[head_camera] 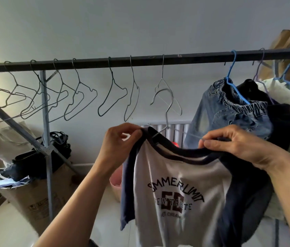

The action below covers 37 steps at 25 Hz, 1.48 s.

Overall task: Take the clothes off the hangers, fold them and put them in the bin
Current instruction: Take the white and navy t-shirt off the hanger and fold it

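While left hand (117,145) and right hand (238,145) pinch its navy collar, white shirt (176,175) printed "SMMERLIMIT 50", hanger (167,116) in neck.

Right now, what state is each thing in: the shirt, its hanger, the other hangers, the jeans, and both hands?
Shirt: off the rail, held up by its collar.
Shirt's hanger: hook free of the rail, wire inside the neck opening.
Left hand: pinches the collar.
Right hand: pinches the collar.
Empty hangers: hanging bare on the rail.
Jeans: hanging on a blue hanger.
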Each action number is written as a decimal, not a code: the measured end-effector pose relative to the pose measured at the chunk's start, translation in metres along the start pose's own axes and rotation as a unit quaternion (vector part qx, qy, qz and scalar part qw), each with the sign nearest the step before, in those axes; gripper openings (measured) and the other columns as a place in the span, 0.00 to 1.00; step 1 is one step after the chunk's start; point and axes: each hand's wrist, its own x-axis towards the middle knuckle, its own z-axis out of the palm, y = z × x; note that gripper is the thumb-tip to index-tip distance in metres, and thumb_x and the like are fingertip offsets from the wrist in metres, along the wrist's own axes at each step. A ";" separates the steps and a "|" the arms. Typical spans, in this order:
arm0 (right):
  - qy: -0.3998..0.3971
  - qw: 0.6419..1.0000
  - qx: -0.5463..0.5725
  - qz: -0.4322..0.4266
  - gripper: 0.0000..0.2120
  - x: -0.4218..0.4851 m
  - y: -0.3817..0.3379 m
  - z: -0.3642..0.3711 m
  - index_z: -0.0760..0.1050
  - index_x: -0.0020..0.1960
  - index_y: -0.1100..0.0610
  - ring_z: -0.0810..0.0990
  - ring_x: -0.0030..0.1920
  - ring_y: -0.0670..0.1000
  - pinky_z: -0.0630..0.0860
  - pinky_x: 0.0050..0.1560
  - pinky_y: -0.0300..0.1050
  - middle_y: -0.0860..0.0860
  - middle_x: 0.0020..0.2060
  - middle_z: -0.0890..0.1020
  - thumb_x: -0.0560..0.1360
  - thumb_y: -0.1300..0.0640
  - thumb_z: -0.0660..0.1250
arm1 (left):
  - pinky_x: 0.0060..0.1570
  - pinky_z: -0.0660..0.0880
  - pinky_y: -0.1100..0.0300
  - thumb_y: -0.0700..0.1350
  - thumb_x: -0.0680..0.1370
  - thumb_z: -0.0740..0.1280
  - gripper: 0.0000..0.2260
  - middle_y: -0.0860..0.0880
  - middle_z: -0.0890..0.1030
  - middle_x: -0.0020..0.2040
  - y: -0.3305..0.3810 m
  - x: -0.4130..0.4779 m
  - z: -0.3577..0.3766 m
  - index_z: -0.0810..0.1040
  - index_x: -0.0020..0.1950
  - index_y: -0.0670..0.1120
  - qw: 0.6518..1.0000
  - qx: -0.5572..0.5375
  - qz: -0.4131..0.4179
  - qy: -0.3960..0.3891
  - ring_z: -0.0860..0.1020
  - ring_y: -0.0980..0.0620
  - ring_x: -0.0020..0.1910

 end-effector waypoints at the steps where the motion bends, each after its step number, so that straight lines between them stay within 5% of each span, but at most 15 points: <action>1: -0.011 1.000 0.004 -0.004 0.09 0.004 -0.003 0.008 0.85 0.42 0.56 0.85 0.44 0.48 0.77 0.44 0.33 0.54 0.41 0.87 0.69 0.51 0.72 | 0.44 0.76 0.64 0.39 0.76 0.69 0.10 0.57 0.84 0.40 0.007 0.000 -0.001 0.82 0.41 0.54 1.000 -0.008 0.015 -0.001 0.80 0.60 0.38; 4: -0.003 0.999 0.044 -0.029 0.08 0.014 -0.009 0.030 0.84 0.43 0.60 0.85 0.42 0.48 0.77 0.42 0.32 0.55 0.40 0.86 0.69 0.57 0.69 | 0.44 0.78 0.58 0.39 0.79 0.66 0.07 0.51 0.84 0.40 0.021 -0.004 0.001 0.79 0.44 0.49 0.998 -0.041 0.038 0.000 0.82 0.50 0.41; 7: 0.044 0.992 0.111 -0.047 0.09 0.024 -0.008 0.042 0.82 0.44 0.58 0.84 0.39 0.46 0.77 0.40 0.32 0.52 0.38 0.86 0.65 0.56 0.71 | 0.43 0.77 0.49 0.42 0.81 0.62 0.06 0.55 0.81 0.40 0.011 -0.004 -0.011 0.74 0.47 0.52 0.996 0.026 0.072 0.041 0.80 0.52 0.41; 11: 0.144 0.979 0.102 -0.099 0.05 0.038 -0.004 0.045 0.77 0.40 0.59 0.79 0.32 0.43 0.76 0.35 0.32 0.49 0.30 0.81 0.69 0.58 0.71 | 0.42 0.75 0.55 0.41 0.81 0.61 0.05 0.57 0.80 0.40 0.001 -0.001 -0.033 0.74 0.47 0.49 0.993 0.033 0.063 0.092 0.80 0.54 0.42; 15: 0.228 0.967 -0.022 -0.109 0.07 0.047 0.008 0.045 0.76 0.40 0.58 0.72 0.31 0.41 0.71 0.34 0.33 0.47 0.30 0.76 0.76 0.59 0.67 | 0.38 0.73 0.63 0.40 0.81 0.61 0.07 0.57 0.79 0.38 -0.010 0.001 -0.055 0.73 0.45 0.50 0.988 0.019 0.029 0.150 0.77 0.57 0.38; 19: 0.134 0.986 0.040 -0.092 0.11 0.050 0.012 0.055 0.77 0.46 0.56 0.77 0.35 0.43 0.73 0.37 0.40 0.48 0.36 0.81 0.71 0.49 0.71 | 0.40 0.73 0.55 0.41 0.81 0.62 0.07 0.52 0.79 0.38 -0.016 0.003 -0.061 0.74 0.45 0.50 0.982 0.004 0.001 0.187 0.77 0.53 0.39; 22: 0.081 0.981 0.145 -0.101 0.17 0.051 0.003 0.062 0.76 0.54 0.59 0.75 0.32 0.50 0.70 0.28 0.39 0.58 0.41 0.81 0.70 0.51 0.72 | 0.39 0.74 0.65 0.39 0.81 0.62 0.09 0.51 0.79 0.39 -0.008 0.000 -0.049 0.74 0.44 0.50 0.987 -0.020 -0.002 0.161 0.77 0.58 0.38; 27: 0.162 0.963 0.190 -0.100 0.14 0.049 -0.010 0.065 0.73 0.37 0.62 0.66 0.24 0.49 0.61 0.22 0.38 0.57 0.31 0.74 0.75 0.52 0.65 | 0.40 0.73 0.65 0.38 0.81 0.63 0.07 0.51 0.80 0.38 -0.009 -0.006 -0.040 0.75 0.44 0.46 0.991 -0.032 -0.019 0.130 0.77 0.58 0.38; 32: 0.236 0.939 0.222 -0.111 0.19 0.042 -0.021 0.048 0.65 0.31 0.54 0.57 0.23 0.43 0.54 0.20 0.33 0.45 0.23 0.64 0.80 0.60 0.61 | 0.36 0.70 0.67 0.40 0.81 0.62 0.07 0.51 0.78 0.37 -0.007 -0.007 -0.023 0.74 0.43 0.47 0.994 0.006 -0.044 0.103 0.73 0.61 0.34; 37: 0.349 0.904 0.219 -0.114 0.21 0.025 -0.026 0.012 0.69 0.28 0.52 0.59 0.21 0.41 0.55 0.18 0.32 0.42 0.21 0.66 0.79 0.61 0.63 | 0.37 0.69 0.62 0.41 0.81 0.61 0.06 0.48 0.77 0.38 -0.012 0.000 -0.010 0.73 0.45 0.46 0.990 -0.021 -0.080 0.115 0.73 0.55 0.37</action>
